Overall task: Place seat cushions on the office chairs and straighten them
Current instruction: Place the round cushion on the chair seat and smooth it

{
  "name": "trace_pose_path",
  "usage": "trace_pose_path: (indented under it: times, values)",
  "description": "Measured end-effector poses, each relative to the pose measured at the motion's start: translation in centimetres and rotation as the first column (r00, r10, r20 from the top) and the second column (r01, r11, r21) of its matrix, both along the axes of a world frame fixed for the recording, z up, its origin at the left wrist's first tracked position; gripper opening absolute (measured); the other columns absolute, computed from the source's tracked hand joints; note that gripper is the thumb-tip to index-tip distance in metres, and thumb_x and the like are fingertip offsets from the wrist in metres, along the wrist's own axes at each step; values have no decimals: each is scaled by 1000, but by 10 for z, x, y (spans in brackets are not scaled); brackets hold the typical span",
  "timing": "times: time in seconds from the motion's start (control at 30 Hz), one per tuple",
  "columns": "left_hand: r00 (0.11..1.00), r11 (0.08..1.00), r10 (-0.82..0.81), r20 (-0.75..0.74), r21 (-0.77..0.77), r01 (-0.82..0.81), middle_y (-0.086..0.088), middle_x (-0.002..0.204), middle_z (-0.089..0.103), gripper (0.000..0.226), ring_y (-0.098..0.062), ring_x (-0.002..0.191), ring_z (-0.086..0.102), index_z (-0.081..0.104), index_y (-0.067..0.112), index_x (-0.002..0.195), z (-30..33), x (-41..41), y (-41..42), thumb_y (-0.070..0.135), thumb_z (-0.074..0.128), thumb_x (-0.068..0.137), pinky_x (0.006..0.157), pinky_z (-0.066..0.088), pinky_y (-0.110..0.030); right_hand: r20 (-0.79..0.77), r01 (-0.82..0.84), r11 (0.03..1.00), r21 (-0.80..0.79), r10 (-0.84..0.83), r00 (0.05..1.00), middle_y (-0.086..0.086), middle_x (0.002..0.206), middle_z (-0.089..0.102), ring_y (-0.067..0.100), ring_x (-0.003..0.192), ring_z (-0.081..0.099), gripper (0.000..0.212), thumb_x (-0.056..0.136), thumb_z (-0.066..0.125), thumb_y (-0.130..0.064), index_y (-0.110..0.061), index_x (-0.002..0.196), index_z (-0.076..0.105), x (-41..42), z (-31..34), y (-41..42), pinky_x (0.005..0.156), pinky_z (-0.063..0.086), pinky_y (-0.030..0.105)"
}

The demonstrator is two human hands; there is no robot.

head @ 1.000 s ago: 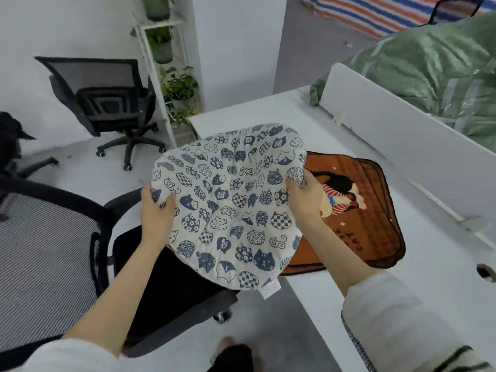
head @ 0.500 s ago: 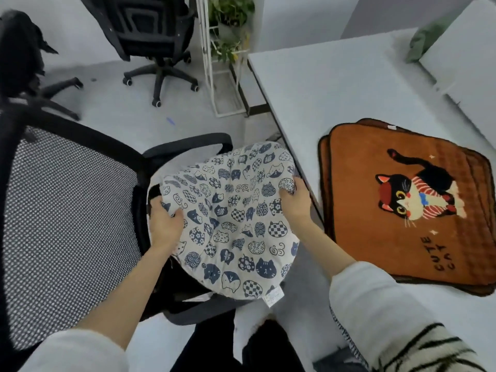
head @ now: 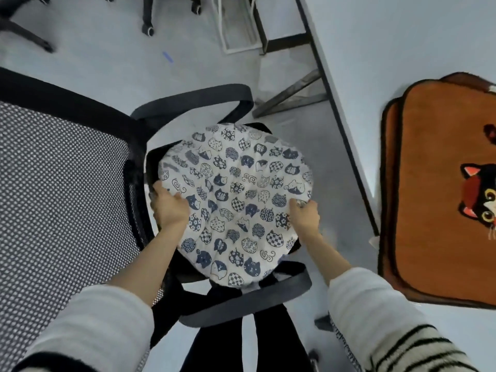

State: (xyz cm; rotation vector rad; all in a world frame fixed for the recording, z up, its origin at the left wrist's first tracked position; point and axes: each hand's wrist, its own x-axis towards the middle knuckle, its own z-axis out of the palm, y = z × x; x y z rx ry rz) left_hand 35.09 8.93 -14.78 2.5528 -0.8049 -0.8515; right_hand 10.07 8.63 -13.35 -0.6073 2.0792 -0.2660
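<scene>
A round white seat cushion [head: 236,202] printed with blue cat faces lies on the black seat of the office chair [head: 61,189] just below me. The chair's mesh back is at the left and its grey armrests frame the cushion. My left hand [head: 170,208] grips the cushion's left edge, thumb on top. My right hand [head: 304,217] grips its right edge. Two stacked orange cushions [head: 434,189] with a cat picture lie on the white desk [head: 375,49] at the right.
The desk's edge and metal legs run close along the chair's right side. Wheeled bases of other chairs [head: 149,22] and a white rack's foot [head: 239,30] stand on the grey floor at the top. My legs are at the bottom centre.
Both hands lowered the cat-print cushion from above the desk edge down onto the chair seat, where it now lies flat. My view tilted down.
</scene>
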Motion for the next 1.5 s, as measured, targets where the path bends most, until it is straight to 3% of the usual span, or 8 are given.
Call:
trace_pose_path:
  times: [0.1, 0.23, 0.4, 0.63, 0.83, 1.0, 1.3, 1.5]
  values:
    - [1000, 994, 12, -24, 112, -9, -26, 138, 33, 56, -43, 124, 40, 24, 1, 139, -26, 3, 12, 2, 49, 89, 102, 38, -54, 66, -19, 978, 206, 5, 998, 13, 97, 62, 29, 90, 61, 27, 92, 48, -24, -1, 104, 56, -5, -29, 16, 84, 53, 38]
    - [1000, 977, -24, -14, 213, 27, -21, 154, 9, 75, -39, 140, 15, 4, 4, 148, -39, 5, 21, 5, 50, 89, 113, 23, -53, 14, -135, 936, 325, 138, 990, 19, 120, 57, 34, 113, 55, 35, 97, 35, -14, 3, 123, 50, -10, -43, 17, 93, 47, 35]
    - [836, 834, -528, 153, 282, 475, -14, 158, -6, 76, -30, 145, -8, 2, 9, 150, -50, 2, 19, 16, 50, 91, 118, 2, -52, -72, -270, 950, 159, 284, 956, 16, 129, 54, 32, 116, 55, 44, 96, 42, -24, -6, 136, 35, 2, -53, -4, 95, 49, 41]
    - [521, 575, -813, 260, 223, 787, -8, 157, -10, 60, -24, 144, -15, 0, 16, 150, -112, -22, -75, 36, 22, 98, 118, -2, -50, -398, -875, 483, -33, 796, 455, 4, 160, -5, 23, 148, -8, 54, 101, 26, -30, -20, 151, 7, 32, -100, -91, 120, -3, 45]
    - [348, 467, -805, 481, 151, 871, -8, 158, 11, 52, -30, 146, 8, 9, 27, 149, -162, -38, -151, 41, 15, 99, 113, 2, -60, -587, -968, 250, -34, 778, 222, 4, 160, 6, 24, 148, 4, 54, 100, 24, -39, -24, 151, 12, 57, -172, -158, 119, 1, 49]
    - [311, 453, -749, 585, 110, 885, -11, 154, 24, 50, -36, 142, 21, 24, 27, 147, -194, -40, -148, 40, 24, 99, 108, 14, -68, -717, -970, 215, -110, 659, 227, 12, 154, 29, 31, 143, 27, 53, 99, 27, -37, -16, 147, 28, 54, -217, -148, 115, 18, 55]
    - [313, 456, -848, 427, 292, 841, -4, 159, -2, 55, -32, 146, 2, -4, 34, 148, -161, -36, -141, 48, 8, 96, 110, 3, -67, -577, -983, 181, 0, 804, 148, 6, 160, 8, 25, 148, 6, 58, 97, 15, -44, -24, 151, 9, 48, -183, -144, 118, 1, 51]
    - [471, 598, -785, 402, 292, 746, 0, 157, -11, 58, -26, 145, -6, -11, 36, 145, -154, 7, -78, 52, 12, 95, 112, 0, -64, -647, -970, 240, 30, 745, 164, 10, 153, 31, 31, 141, 29, 55, 96, 34, -47, -22, 145, 35, -18, -182, -79, 111, 23, 58]
